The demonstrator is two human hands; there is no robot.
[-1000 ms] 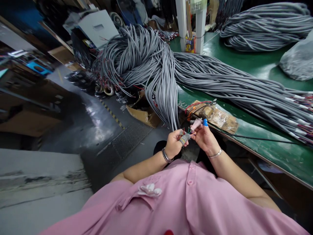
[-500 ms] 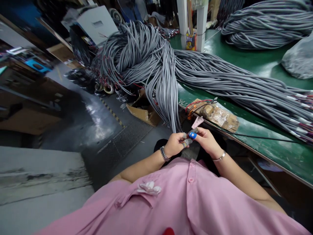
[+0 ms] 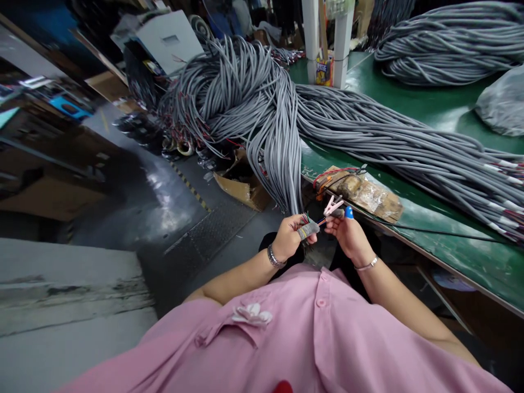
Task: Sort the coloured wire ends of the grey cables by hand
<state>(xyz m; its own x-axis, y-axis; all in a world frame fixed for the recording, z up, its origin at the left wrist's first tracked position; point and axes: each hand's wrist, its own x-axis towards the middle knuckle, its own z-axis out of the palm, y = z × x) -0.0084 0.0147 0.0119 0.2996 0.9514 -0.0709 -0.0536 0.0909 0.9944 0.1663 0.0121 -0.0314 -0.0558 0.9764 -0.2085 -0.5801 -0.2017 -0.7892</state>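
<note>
My left hand [image 3: 290,238] is closed, thumb against fingers, on thin coloured wires [image 3: 322,221] whose ends stick out toward my right hand. The thumb is wrapped in grey tape. Close on the right, my right hand [image 3: 349,236] has its fingers apart and its thumb raised, with a blue cover on the thumb tip. Its fingertips are near the wire ends; whether they touch cannot be made out. Just beyond the hands, a pale pink clip [image 3: 333,205] stands at the table edge. A bundle of grey cables [image 3: 282,147] hangs down off the table behind my left hand.
The green table [image 3: 434,240] bears long grey cables [image 3: 393,131], a coil of cable [image 3: 450,43] and a plastic bag [image 3: 502,101]. A taped wooden block [image 3: 364,194] with red and black leads lies near its edge. A cardboard box [image 3: 241,185] stands on the floor.
My hands were together, fingers meeting over the wires. Now my right hand has come away to the right, its thumb lifted, and the coloured wires show between the hands.
</note>
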